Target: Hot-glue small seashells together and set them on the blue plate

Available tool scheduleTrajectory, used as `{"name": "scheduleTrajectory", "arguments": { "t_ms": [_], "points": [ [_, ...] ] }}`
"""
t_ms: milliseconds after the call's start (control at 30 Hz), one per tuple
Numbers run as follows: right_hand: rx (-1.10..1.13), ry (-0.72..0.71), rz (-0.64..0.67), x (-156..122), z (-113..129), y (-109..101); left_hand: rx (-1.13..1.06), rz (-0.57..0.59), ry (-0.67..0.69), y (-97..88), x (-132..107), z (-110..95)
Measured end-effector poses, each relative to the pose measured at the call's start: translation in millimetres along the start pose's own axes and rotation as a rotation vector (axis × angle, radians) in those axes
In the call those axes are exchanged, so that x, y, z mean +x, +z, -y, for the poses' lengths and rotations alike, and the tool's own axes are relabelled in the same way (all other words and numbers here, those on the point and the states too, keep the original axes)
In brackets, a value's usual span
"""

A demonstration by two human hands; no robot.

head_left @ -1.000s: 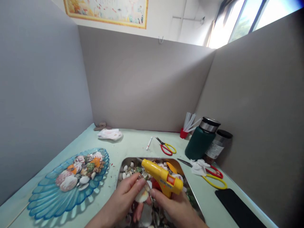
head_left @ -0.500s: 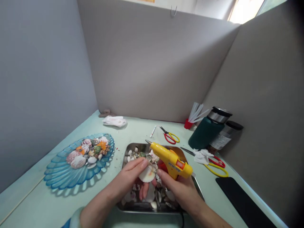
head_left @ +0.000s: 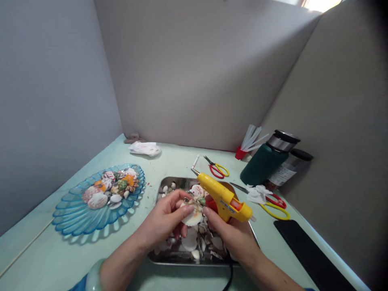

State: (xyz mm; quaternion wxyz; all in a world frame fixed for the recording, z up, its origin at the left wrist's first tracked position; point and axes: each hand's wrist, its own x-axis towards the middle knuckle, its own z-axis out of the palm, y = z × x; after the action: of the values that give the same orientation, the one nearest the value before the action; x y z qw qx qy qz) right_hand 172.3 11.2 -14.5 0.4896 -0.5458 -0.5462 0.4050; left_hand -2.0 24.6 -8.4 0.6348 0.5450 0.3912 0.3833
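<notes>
My left hand (head_left: 165,220) pinches a pale scallop shell (head_left: 191,218) over a metal tray (head_left: 159,190) full of shells. My right hand (head_left: 232,234) grips a yellow glue gun (head_left: 222,197) with its nozzle pointing up and to the left; its index finger touches the shell's right edge. Both hands meet above the tray's middle. The gun's black cord (head_left: 228,277) drops off the near edge of the table.
A blue glass dish (head_left: 75,218) with glued shells lies to the left. Behind the tray are small red-yellow scissors (head_left: 218,169), a white stick, a red cup of glue sticks (head_left: 242,152), a green flask (head_left: 265,161), a jar, larger scissors (head_left: 273,204) under tissue, and a black phone (head_left: 306,252).
The view has tilted down, so the table shows more fully. Both hands with the shell and the glue gun stay together over the tray; the fingers have shifted slightly on the shell.
</notes>
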Motion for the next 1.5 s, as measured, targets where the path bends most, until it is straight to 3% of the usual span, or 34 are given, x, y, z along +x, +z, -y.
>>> {"name": "scheduleTrajectory", "arguments": {
  "t_ms": [267, 633, 1500],
  "points": [
    [-0.018, 0.016, -0.026, 0.9, -1.6, 0.8, 0.006, -0.078, -0.043, 1.1, 1.0, -0.4],
    [-0.051, -0.006, 0.004, -2.5, -0.7, -0.5, -0.005, -0.133, 0.033, 0.1, 0.7, -2.2],
    [-0.070, -0.060, -0.039, -1.6, 2.6, -1.9, 0.058, -0.035, 0.031, 1.1, -1.3, -6.1]
  ]
}}
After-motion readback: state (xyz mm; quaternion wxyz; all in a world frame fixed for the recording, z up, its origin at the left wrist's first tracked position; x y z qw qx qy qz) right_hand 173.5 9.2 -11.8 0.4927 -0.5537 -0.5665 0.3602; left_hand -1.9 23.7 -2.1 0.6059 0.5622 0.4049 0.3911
